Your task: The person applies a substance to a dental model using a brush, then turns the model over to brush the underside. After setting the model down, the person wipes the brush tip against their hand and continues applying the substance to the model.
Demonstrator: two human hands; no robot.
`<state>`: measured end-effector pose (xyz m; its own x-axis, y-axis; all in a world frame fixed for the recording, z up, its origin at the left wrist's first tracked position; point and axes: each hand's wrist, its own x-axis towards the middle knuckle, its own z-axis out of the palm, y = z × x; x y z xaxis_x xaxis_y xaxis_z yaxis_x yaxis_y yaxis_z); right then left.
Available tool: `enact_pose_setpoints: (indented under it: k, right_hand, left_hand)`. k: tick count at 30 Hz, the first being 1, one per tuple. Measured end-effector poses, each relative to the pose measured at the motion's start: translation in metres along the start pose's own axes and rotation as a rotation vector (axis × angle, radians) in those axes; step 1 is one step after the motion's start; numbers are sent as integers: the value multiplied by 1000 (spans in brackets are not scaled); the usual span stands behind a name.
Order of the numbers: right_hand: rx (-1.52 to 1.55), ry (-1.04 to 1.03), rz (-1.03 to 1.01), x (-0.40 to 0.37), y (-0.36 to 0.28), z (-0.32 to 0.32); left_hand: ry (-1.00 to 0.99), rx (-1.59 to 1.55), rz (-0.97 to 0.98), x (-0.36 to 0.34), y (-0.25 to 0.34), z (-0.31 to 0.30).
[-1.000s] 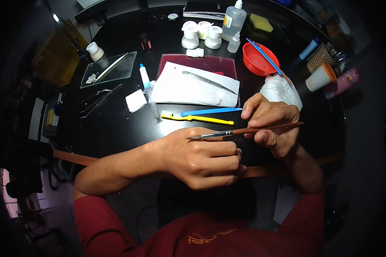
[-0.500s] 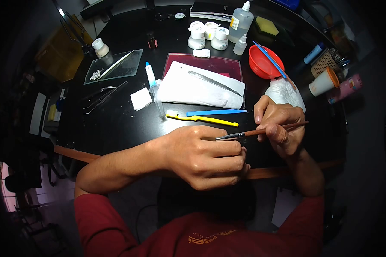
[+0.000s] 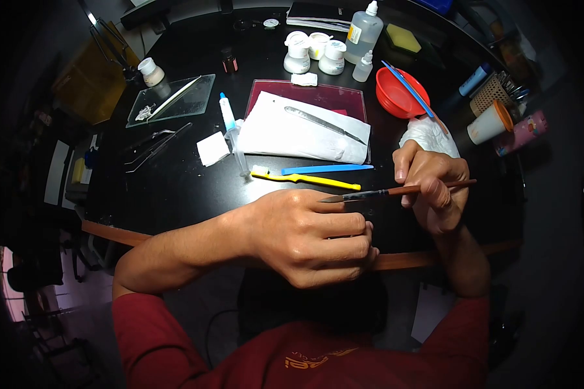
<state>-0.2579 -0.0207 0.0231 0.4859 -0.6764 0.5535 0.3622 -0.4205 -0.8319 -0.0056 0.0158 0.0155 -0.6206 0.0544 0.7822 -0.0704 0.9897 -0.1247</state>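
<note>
Head view, looking down over a black round table [image 3: 188,188].

Right hand [image 3: 435,191] above the near edge, towards its right end. Closed around the brown handle of a thin brush [image 3: 386,192], thumb and fingers pinching it near mid-length. Brush lying almost level in the air, handle end out past the right hand, dark tip reaching left to the top of the left hand [image 3: 311,236]. Cannot tell whether tip and hand touch.

Left hand at the middle of the near edge, knuckles up, fingers curled tight into a fist. Anything inside the fist hidden.

Just beyond the hands, side by side along the table: a yellow toothbrush [image 3: 305,180] and a blue tool [image 3: 324,170]. Behind these, at the centre, a white paper sheet [image 3: 292,139] with a metal blade [image 3: 324,125] across it, both on a dark red mat [image 3: 305,96].

Left of the sheet, a syringe [image 3: 230,126] and a white square pad [image 3: 213,149]. Farther towards the left edge, tweezers [image 3: 156,146] and a glass slab [image 3: 172,100].

Towards the right edge, a crumpled white cloth [image 3: 428,136] just behind the right hand, then a red bowl [image 3: 399,97] and a cup with an orange lid [image 3: 490,123].

Along the far edge, white jars [image 3: 308,55] and a clear bottle [image 3: 363,29].
</note>
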Motion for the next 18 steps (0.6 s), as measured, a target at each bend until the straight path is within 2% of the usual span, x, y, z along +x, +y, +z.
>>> enact_pose_setpoints:
  k: [7,18]
  right_hand:
    - [-68,-116,-111,2,12,9]
    - [-95,-72,-19,1,5,7]
  left_hand:
    - [94,60,0,-5,4,13]
    - [63,52,-1,-4,-1,7]
